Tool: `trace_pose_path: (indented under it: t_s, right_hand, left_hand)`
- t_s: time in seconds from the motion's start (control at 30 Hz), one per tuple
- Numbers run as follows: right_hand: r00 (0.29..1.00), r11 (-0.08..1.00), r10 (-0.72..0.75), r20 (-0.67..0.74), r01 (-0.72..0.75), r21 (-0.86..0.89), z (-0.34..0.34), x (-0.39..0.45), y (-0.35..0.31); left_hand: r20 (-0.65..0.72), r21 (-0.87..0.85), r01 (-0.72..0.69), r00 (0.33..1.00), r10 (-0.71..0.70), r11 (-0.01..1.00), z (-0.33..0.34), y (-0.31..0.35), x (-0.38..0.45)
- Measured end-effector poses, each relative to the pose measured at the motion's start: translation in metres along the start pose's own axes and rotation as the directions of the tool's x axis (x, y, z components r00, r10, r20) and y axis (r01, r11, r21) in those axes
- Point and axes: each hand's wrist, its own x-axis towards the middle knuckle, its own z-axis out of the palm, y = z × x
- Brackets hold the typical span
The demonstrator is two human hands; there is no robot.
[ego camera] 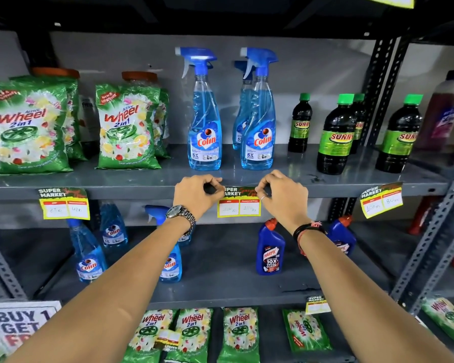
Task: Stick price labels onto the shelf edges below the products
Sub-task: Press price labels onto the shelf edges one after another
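Observation:
A yellow-bordered price label (238, 203) with a dark "Super Market" header hangs on the grey shelf edge (142, 191), below two blue Colin spray bottles (204, 119). My left hand (197, 193) pinches its top left corner against the edge. My right hand (282, 196) pinches its top right corner. Two more labels are stuck on the same edge: one (64, 204) under the green Wheel detergent bags (29, 124), one (381, 199) under the dark Sunny bottles (336, 134).
The shelf below holds more Colin sprays (89, 255) and blue Harpic bottles (270, 248). Its edge carries a small label (317, 305). Wheel packs (192, 334) lie on the lowest shelf, beside a "Buy 1 Get" sign (19, 326). A perforated steel upright (435, 231) stands at right.

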Motion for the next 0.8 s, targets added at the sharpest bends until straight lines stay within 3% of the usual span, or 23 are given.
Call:
trace_pose_path:
  t_s: [0.2,0.47,0.8]
  right_hand:
    - [0.998,0.999,0.051,-0.049,-0.050,0.022,0.000,-0.001,-0.006]
    - [0.992,0.998,0.042,-0.123,-0.048,-0.045,0.013,0.002,-0.019]
    - [0.987,0.991,0.081,-0.138,-0.065,0.120,0.003,0.003,0.002]
  left_hand:
    - [-0.035,-0.102,0.048,0.998,-0.052,0.994,0.003,0.000,-0.002]
    - [-0.118,-0.032,0.058,0.991,-0.061,0.998,0.008,0.006,-0.005]
    - [-0.110,-0.085,-0.029,0.994,0.019,0.996,0.009,-0.003,-0.008]
